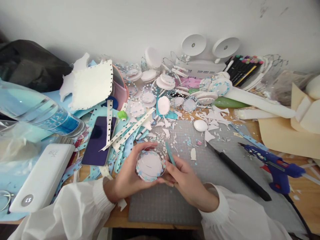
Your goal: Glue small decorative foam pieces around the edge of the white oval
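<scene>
My left hand (pixel 127 177) is curled round a white foam disc (pixel 150 165) edged with small blue and white stars and looped with thin wire. Between the thumb and fingers of my right hand (pixel 187 181) is a slim pair of teal tweezers (pixel 170 153), point up, just beside the disc. The fingertips of that hand also come close to the disc's lower right edge; whether they touch it I cannot tell. Below both hands lies a grey cutting mat (pixel 165 206), strewn with tiny stars and white scraps.
To the right lie a black-handled craft knife (pixel 245 176) and a blue glue gun (pixel 277 163). On the left are a phone (pixel 96 143), a white power bank (pixel 42 176) and a water bottle (pixel 47 110). Several star-trimmed discs (pixel 166 81) and punched paper strips (pixel 135 128) crowd the back.
</scene>
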Demonstrator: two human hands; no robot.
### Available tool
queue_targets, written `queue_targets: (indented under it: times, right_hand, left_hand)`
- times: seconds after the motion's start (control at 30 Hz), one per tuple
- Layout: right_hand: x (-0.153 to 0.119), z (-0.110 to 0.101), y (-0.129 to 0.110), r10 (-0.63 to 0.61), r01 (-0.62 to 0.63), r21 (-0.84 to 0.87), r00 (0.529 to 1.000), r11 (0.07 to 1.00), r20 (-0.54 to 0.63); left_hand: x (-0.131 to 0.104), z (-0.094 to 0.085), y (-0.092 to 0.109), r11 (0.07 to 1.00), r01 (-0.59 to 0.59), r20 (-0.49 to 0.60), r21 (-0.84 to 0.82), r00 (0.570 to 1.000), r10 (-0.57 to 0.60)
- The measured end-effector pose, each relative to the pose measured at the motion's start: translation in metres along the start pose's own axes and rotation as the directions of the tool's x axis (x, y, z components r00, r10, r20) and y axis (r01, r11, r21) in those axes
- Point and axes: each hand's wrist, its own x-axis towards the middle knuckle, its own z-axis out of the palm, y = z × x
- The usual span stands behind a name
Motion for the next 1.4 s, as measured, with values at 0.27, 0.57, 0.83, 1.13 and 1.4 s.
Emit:
queue_targets:
  times: [0.27,0.57,0.83,1.13,1.4]
  right_hand:
    - [0.000,-0.003,0.003,-0.038,0.038,-0.015,0.999,0.999,0.036]
    - [0.000,-0.004,0.002,-0.007,0.006,-0.051,1.000,0.999,-0.017]
    - [0.004,-0.009,-0.011,-0.027,0.023,-0.028,0.993,0.999,-0.115]
    - [0.005,-0.036,-0.059,-0.405,0.377,-0.151,0.858,0.914,-0.315]
    - [0.003,-0.048,-0.054,-0.464,0.303,-0.460,0.837,0.835,-0.290]
  left_hand:
    - [0.003,-0.001,0.005,0.995,-0.096,-0.068,0.025,0.993,0.098]
    - [0.002,-0.001,0.005,0.994,-0.039,-0.005,-0.106,0.999,0.039]
    - [0.005,-0.005,0.005,0.970,0.104,0.025,-0.219,0.995,-0.101]
    - [0.009,-0.008,0.010,0.968,0.090,0.094,-0.234,0.993,-0.070]
    - [0.007,-0.009,-0.003,0.995,0.036,0.098,-0.097,0.995,-0.027]
